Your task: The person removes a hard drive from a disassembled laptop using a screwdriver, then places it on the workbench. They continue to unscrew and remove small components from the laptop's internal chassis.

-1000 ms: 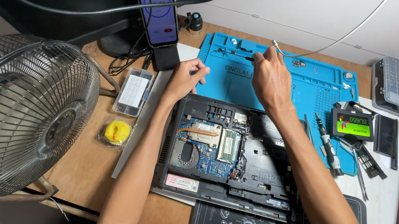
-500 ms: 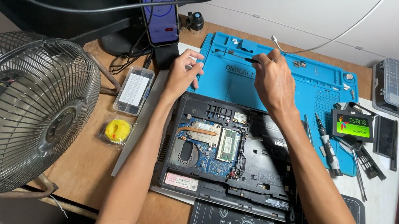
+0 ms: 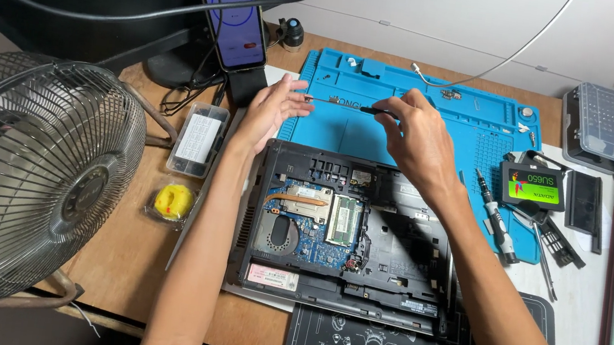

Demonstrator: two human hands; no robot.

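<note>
Thin black-handled metal screwdriver (image 3: 347, 106) lay level, left-right, over the blue silicone mat (image 3: 344, 134).
My right hand (image 3: 414, 135) pinched its handle; left hand (image 3: 272, 109), fingers open, met the tip.

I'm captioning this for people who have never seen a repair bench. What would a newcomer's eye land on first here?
Probably the opened laptop in the middle of the desk, its circuit board and cooling fan bare. Just above it, over the blue work mat, the right hand holds a slim screwdriver whose tip meets the fingers of the left hand. A large metal fan fills the left edge.
</note>
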